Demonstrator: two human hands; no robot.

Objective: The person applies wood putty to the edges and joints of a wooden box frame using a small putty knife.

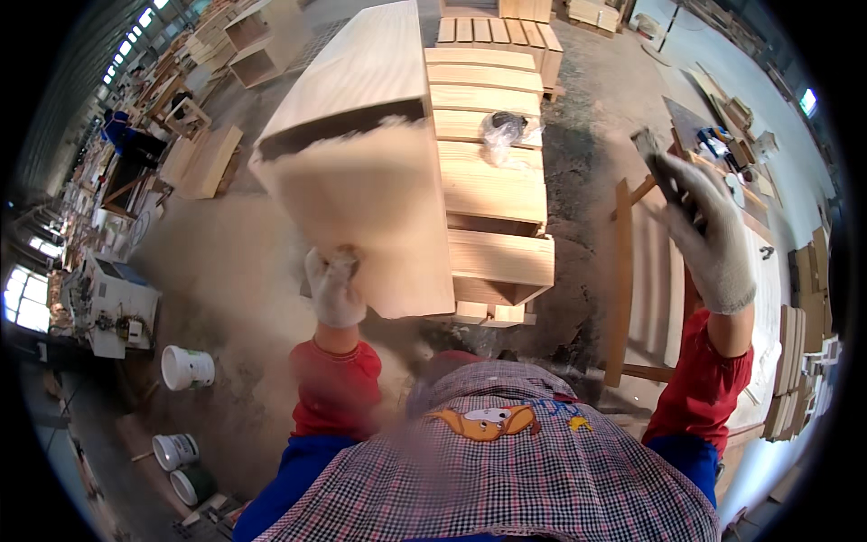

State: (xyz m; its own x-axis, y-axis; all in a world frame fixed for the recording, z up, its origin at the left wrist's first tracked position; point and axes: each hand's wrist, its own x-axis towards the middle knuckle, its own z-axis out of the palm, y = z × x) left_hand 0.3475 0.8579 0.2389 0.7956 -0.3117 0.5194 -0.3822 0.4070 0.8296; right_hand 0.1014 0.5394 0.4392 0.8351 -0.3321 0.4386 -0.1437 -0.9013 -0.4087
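Row of pale wooden drawers (489, 185), extending away from the person.
Large wooden box (375, 194), tilted, left of the row; powder along its opening.
Left hand (334, 291), gloved: fingers clamped on the box's near panel, at its lower left edge.
Right hand (715, 239), gloved: fingers closed around a dark block, well apart from the box.
Dark block (659, 168), narrow, projecting beyond those fingers.
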